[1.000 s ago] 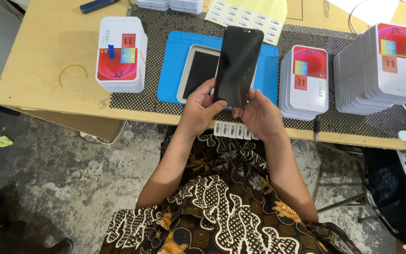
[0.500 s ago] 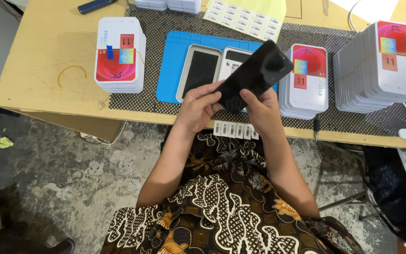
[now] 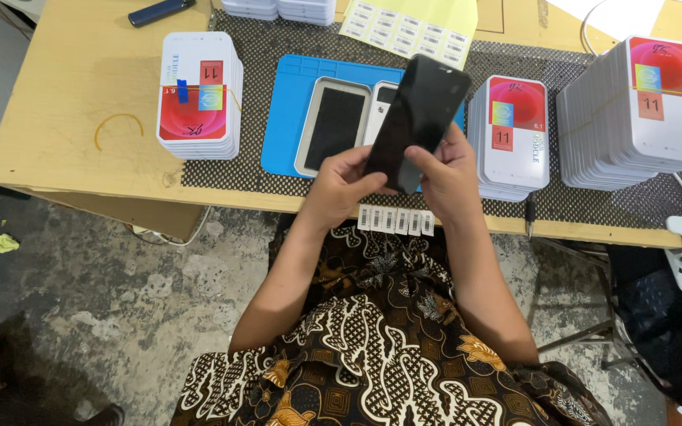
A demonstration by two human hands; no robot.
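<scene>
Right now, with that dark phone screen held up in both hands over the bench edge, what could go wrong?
1. The dark phone screen is gripped only at its lower end by the left hand and right hand; tilted in the air, it could slip and hit the blue mat or the floor.
2. Fingers rest on the glass face, so smudges are likely.
3. The label strip lies at the table edge below the wrists and could get knocked off.

Bright even daylight, soft shadows, sharp, slight wide-angle bowing.
</scene>
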